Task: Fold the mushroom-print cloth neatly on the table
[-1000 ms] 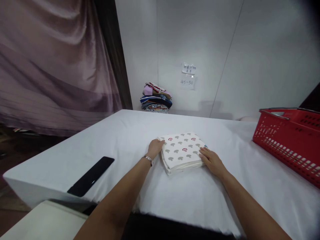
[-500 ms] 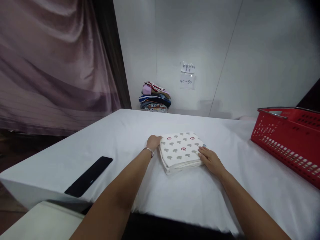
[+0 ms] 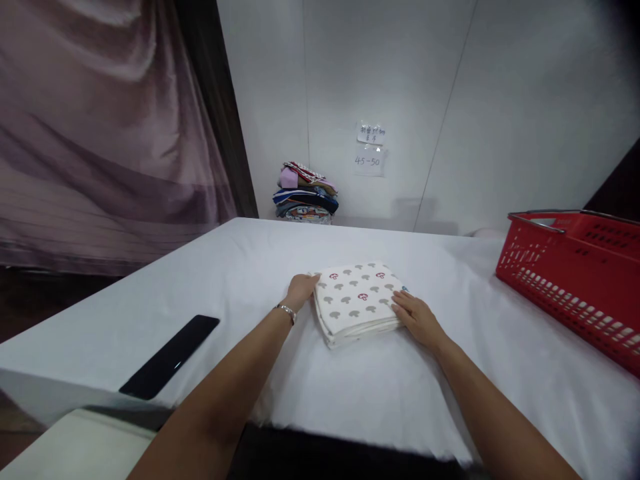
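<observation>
A folded white cloth (image 3: 355,293) with grey and red mushroom prints lies flat on the white-covered table (image 3: 250,267), its layers showing along the front edge. At its far left edge, my left hand (image 3: 301,291), with a bracelet on the wrist, is closed with the fingertips on the cloth's edge; part of the fingers is hidden. My right hand (image 3: 419,319) rests on the right edge, fingers stretched out and lying on the top layer.
A black phone (image 3: 170,357) lies at the table's left front. To the right stands a red plastic basket (image 3: 575,267) with a metal handle. A pile of folded fabrics (image 3: 306,193) sits behind the table's far edge, beside wall notes (image 3: 370,150). A pinkish curtain (image 3: 100,133) hangs at left.
The view has shifted slightly, so everything appears a little further left. My left hand has drawn a little outward at the cloth's left edge; my right hand stays on the right edge.
</observation>
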Tool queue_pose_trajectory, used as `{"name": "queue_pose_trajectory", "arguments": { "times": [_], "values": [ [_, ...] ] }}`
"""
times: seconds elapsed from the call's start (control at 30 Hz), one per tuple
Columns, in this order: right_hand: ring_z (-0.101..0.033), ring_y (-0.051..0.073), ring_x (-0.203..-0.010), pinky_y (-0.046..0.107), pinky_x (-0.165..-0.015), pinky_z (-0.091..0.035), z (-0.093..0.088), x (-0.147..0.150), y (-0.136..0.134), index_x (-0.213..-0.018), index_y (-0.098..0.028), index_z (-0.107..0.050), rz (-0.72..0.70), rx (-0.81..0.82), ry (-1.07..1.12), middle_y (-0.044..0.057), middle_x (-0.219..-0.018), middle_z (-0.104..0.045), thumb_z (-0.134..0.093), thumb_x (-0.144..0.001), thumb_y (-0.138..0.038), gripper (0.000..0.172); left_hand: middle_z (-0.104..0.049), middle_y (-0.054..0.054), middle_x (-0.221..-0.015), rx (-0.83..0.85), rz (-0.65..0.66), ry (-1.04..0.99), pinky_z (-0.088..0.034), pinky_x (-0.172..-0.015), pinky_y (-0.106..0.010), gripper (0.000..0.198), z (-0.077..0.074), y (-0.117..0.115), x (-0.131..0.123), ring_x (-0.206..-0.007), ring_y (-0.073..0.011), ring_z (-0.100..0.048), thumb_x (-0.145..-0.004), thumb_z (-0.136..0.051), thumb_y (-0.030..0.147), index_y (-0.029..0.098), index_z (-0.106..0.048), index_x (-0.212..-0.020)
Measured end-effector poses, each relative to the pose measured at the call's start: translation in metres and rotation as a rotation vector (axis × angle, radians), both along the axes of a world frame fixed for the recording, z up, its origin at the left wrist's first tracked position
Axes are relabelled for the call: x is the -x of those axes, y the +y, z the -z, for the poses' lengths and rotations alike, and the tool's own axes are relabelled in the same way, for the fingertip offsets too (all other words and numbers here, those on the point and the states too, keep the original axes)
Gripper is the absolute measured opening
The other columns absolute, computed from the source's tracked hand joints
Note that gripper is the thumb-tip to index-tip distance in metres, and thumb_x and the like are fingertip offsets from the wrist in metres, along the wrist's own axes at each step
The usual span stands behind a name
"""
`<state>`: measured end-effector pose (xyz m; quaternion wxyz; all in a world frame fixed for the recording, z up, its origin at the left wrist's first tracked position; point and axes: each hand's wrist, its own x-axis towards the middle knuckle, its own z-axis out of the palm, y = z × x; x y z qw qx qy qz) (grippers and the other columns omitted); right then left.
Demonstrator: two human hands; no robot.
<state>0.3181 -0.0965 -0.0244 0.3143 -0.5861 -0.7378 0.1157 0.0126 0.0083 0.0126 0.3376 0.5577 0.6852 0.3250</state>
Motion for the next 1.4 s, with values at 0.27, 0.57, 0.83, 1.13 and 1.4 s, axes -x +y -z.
{"name": "queue_pose_trajectory", "arguments": {
  "times": [0.27, 0.57, 0.83, 1.13, 1.4],
  "values": [
    [-0.036, 0.024, -0.129, 0.047, -0.107, -0.026, 0.000, 0.001, -0.002, -0.118, -0.027, -0.058, 0.021, 0.015, -0.013, 0.003, -0.133, -0.050, -0.041, -0.087, -0.045, 0.039, -0.055, 0.001, -0.054, 0.023, 0.109, -0.135, -0.035, -0.042, -0.020, 0.024, 0.005, -0.053, -0.005, -0.044, -0.0092, -0.046, -0.076, -0.058, 0.036, 0.013, -0.063, -0.077],
    [-0.037, 0.023, -0.128, 0.045, -0.106, -0.028, -0.001, 0.002, -0.002, -0.118, -0.024, -0.059, 0.028, 0.012, -0.028, 0.005, -0.131, -0.051, -0.040, -0.088, -0.046, 0.042, -0.063, -0.003, -0.068, -0.019, 0.222, -0.039, -0.038, -0.049, -0.021, 0.023, 0.011, -0.090, -0.012, -0.055, -0.0124, -0.054, -0.075, -0.059, 0.036, 0.015, -0.062, -0.083],
    [-0.037, 0.024, -0.128, 0.047, -0.106, -0.027, 0.000, 0.001, -0.002, -0.116, -0.025, -0.060, 0.022, 0.006, -0.007, 0.005, -0.130, -0.052, -0.041, -0.087, -0.046, 0.041, -0.064, -0.004, -0.082, -0.087, 0.076, -0.049, -0.041, -0.056, -0.023, 0.058, 0.017, -0.109, -0.010, -0.062, -0.0144, -0.059, -0.074, -0.061, 0.045, 0.015, -0.044, -0.121],
    [-0.037, 0.024, -0.128, 0.047, -0.106, -0.026, 0.003, -0.001, 0.001, -0.116, -0.027, -0.060, 0.013, 0.004, 0.016, 0.004, -0.131, -0.051, -0.043, -0.086, -0.046, 0.039, -0.063, -0.004, -0.082, -0.138, 0.101, 0.039, -0.041, -0.059, -0.024, 0.042, 0.020, -0.113, -0.008, -0.068, -0.0154, -0.060, -0.075, -0.056, 0.051, 0.016, -0.053, -0.098],
    [-0.036, 0.024, -0.129, 0.047, -0.107, -0.026, 0.000, 0.000, -0.001, -0.117, -0.025, -0.059, 0.011, 0.014, 0.008, 0.004, -0.132, -0.050, -0.041, -0.087, -0.046, 0.040, -0.061, -0.001, -0.071, -0.113, 0.119, 0.113, -0.034, -0.054, -0.024, 0.030, 0.013, -0.124, -0.018, -0.062, -0.0143, -0.054, -0.076, -0.054, 0.050, 0.019, -0.052, -0.076]
  ]
}}
